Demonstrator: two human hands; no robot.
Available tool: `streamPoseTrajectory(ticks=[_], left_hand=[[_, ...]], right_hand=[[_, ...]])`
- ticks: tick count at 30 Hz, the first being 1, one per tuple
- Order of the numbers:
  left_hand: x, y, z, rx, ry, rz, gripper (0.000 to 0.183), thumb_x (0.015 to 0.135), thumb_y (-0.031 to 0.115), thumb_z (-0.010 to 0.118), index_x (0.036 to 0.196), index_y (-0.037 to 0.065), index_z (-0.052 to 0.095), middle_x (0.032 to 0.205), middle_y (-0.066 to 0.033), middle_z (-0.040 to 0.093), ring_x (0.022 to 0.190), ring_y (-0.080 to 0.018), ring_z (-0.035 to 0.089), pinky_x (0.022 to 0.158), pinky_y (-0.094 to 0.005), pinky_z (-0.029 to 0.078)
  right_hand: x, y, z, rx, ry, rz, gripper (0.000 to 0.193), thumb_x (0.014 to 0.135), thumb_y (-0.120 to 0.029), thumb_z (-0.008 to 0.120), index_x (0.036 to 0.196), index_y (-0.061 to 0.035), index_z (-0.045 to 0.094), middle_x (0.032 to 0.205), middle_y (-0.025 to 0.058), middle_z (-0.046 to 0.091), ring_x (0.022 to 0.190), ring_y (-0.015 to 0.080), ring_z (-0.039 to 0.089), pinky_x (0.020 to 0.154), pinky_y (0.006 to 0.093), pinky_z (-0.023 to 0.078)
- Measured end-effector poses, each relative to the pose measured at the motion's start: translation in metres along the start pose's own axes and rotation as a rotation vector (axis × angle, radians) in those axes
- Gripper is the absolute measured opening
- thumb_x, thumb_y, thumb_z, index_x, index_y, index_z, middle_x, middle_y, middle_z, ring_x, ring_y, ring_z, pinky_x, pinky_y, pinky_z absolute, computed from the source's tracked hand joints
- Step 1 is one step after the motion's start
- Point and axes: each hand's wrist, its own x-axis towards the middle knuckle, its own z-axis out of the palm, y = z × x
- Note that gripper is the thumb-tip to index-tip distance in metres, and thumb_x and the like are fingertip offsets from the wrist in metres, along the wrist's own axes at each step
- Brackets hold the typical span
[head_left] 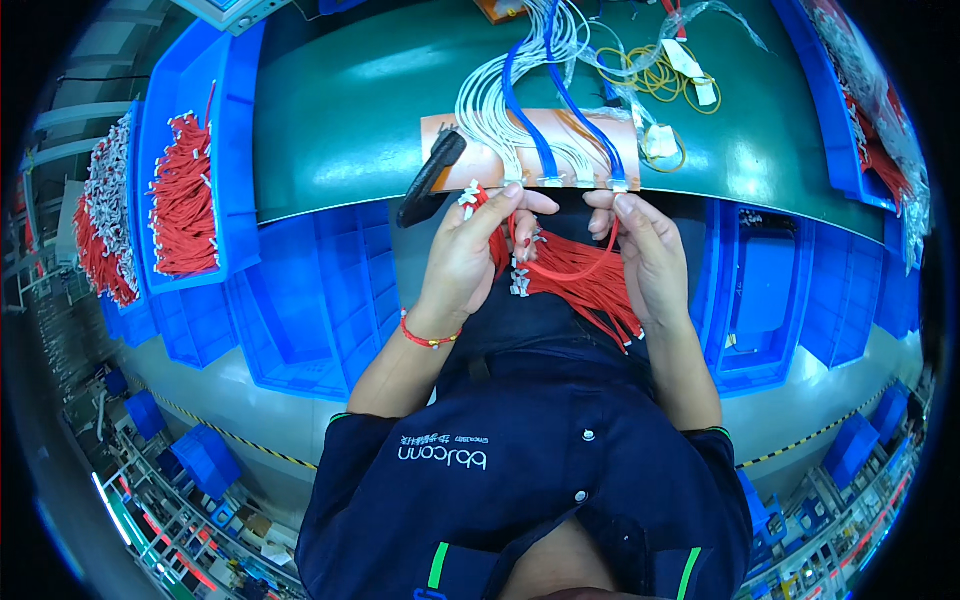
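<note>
My left hand (467, 250) is closed around a few red cables (497, 247) with white connectors at their upper ends, its thumb and forefinger pinched near the board's front edge. From there a single red cable (575, 274) loops across to my right hand (655, 250), whose fingers are closed on its other end just below the board. The tips at both ends are too small to make out. A copper-coloured board (455, 172) lies at the table edge, with white cables (480, 95) and blue cables (520, 105) running to connectors along its front. On my lap rests a bundle of red cables (590, 285).
Blue bins with red cables stand at left (235, 190) and right (825, 95). A black bar-shaped object (428, 180) leans by the board's left side. Yellow wire (650, 78) and clear plastic lie on the green table (350, 120). Blue bins (300, 300) hang below the edge.
</note>
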Motion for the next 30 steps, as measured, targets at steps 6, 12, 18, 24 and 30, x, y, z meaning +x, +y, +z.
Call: streamPoseTrajectory(ticks=[6,12,18,24,30], left_hand=[[-0.002,0.004,0.008,0.004,0.05,-0.046,0.037,0.106,0.024,0.046,0.098,-0.005,0.067,0.06,0.0047,0.04,0.051,-0.0032,0.033,0.048,-0.0211,0.029],[-0.009,0.004,-0.005,-0.007,-0.065,-0.067,0.039,0.107,0.022,0.04,0.094,-0.005,0.064,0.055,0.0072,0.034,0.046,-0.0021,0.026,0.044,-0.0217,0.023],[-0.017,0.007,-0.001,0.093,0.021,-0.066,0.039,0.106,0.021,0.039,0.099,-0.008,0.065,0.056,0.0049,0.037,0.047,-0.0026,0.028,0.045,-0.0217,0.025],[-0.012,-0.006,0.003,0.15,0.049,-0.05,0.039,0.104,0.019,0.038,0.101,-0.008,0.065,0.058,0.0021,0.042,0.048,-0.0046,0.033,0.045,-0.0227,0.029],[-0.007,-0.014,0.006,0.109,0.062,-0.031,0.038,0.103,0.02,0.038,0.101,-0.008,0.064,0.06,0.0011,0.045,0.048,-0.0055,0.036,0.046,-0.023,0.03]], right_hand=[[0.004,0.0,0.003,0.004,0.02,-0.031,0.031,0.101,-0.02,0.055,0.106,0.0071,0.07,0.084,0.0067,0.067,0.078,0.0107,0.057,0.08,0.026,0.044],[-0.018,-0.005,-0.002,-0.139,-0.159,0.016,0.026,0.101,-0.015,0.056,0.105,0.0049,0.071,0.083,0.0077,0.069,0.081,0.012,0.064,0.082,0.0272,0.05],[-0.016,0.003,-0.008,-0.257,-0.128,-0.025,0.028,0.103,-0.016,0.052,0.108,0.0044,0.071,0.084,0.0068,0.069,0.083,0.011,0.062,0.078,0.0259,0.048],[-0.003,-0.002,0.001,-0.283,-0.017,-0.094,0.032,0.103,-0.018,0.05,0.108,0.0048,0.071,0.081,0.006,0.067,0.078,0.0111,0.058,0.078,0.0273,0.046],[0.002,-0.006,0.004,-0.282,0.032,-0.103,0.032,0.103,-0.019,0.05,0.107,0.0048,0.072,0.079,0.0051,0.066,0.077,0.0105,0.058,0.078,0.0271,0.045]])
